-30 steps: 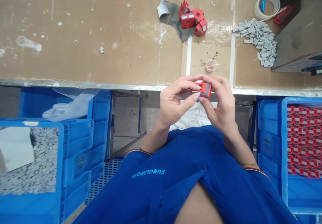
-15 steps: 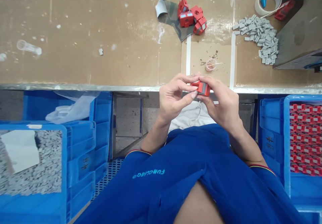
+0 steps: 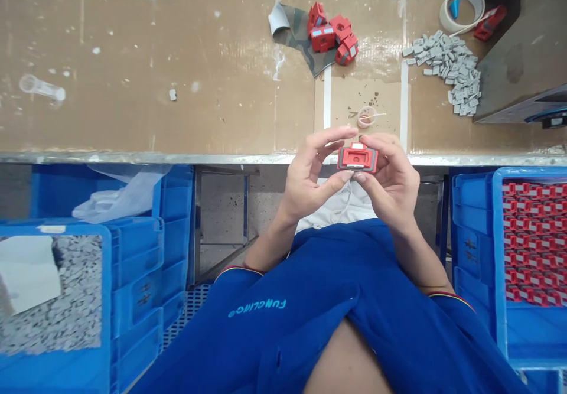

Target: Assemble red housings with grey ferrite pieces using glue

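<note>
Just over the table's front edge, a red plastic housing (image 3: 357, 158) with a grey band and a white piece on top is held between my two hands. My left hand (image 3: 312, 169) touches its lower left with the thumb, the index finger arching above it. On the other side my right hand (image 3: 392, 175) grips the housing with thumb below and fingers above and behind. A small pink cup (image 3: 366, 117) with a thin stick across it stands behind the housing. Further back, several red housings (image 3: 333, 32) lie on a camouflage cloth (image 3: 295, 42).
Grey plastic pieces (image 3: 456, 75) are heaped at the right, near a tape roll (image 3: 462, 9) and a metal box (image 3: 522, 57). Blue crates flank me: the left crate (image 3: 106, 276) holds grey pieces, the right crate (image 3: 500, 252) rows of red housings. A clear tube (image 3: 42, 87) lies at far left.
The red housing has been turned, so its wide recessed face now shows. My left fingers have loosened and lifted from around it. The view has shifted slightly.
</note>
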The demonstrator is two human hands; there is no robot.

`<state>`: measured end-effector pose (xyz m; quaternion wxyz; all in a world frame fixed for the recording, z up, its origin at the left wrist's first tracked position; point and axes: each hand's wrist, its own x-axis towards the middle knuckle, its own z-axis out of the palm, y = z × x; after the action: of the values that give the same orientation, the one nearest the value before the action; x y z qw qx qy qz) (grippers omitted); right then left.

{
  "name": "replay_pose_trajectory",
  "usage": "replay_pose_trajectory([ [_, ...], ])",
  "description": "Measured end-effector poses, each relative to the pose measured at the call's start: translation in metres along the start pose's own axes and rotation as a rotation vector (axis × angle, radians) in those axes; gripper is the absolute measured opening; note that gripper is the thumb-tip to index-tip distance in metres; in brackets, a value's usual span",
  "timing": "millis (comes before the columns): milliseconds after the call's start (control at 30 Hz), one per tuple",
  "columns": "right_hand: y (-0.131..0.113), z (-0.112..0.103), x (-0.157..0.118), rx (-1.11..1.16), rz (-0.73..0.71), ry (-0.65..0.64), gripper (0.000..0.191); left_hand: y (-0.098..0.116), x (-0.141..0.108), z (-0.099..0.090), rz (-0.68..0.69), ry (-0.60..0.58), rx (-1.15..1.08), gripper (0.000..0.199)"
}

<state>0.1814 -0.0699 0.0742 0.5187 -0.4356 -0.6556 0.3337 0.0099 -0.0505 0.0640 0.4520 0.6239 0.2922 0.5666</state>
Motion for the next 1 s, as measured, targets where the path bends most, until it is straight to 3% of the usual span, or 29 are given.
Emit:
replay_pose_trajectory([
  [67,0.001,0.006,-0.003,0.085,0.052,0.022,0.048,-0.004,-0.003,0.002,0.020,-0.033,0.040,0.059],
  [233,0.001,0.014,-0.008,0.282,0.104,0.059,0.034,-0.010,-0.006,0.000,0.083,-0.068,0.184,0.051],
  [467,-0.003,0.003,-0.005,0.006,-0.053,0.137,0.010,-0.002,-0.003,-0.004,0.105,-0.104,0.258,0.048],
  [633,-0.007,-0.002,-0.002,0.002,-0.057,0.092,0.010,0.002,-0.002,-0.002,0.151,-0.094,0.294,0.043],
  [833,-0.010,-0.007,0.002,-0.155,-0.199,0.123,0.005,0.007,-0.003,0.003,0.141,-0.079,0.297,0.039],
  [1000,-0.005,-0.006,0.003,-0.084,-0.075,0.060,0.004,0.003,-0.005,0.002,0.078,-0.061,0.311,0.040],
])
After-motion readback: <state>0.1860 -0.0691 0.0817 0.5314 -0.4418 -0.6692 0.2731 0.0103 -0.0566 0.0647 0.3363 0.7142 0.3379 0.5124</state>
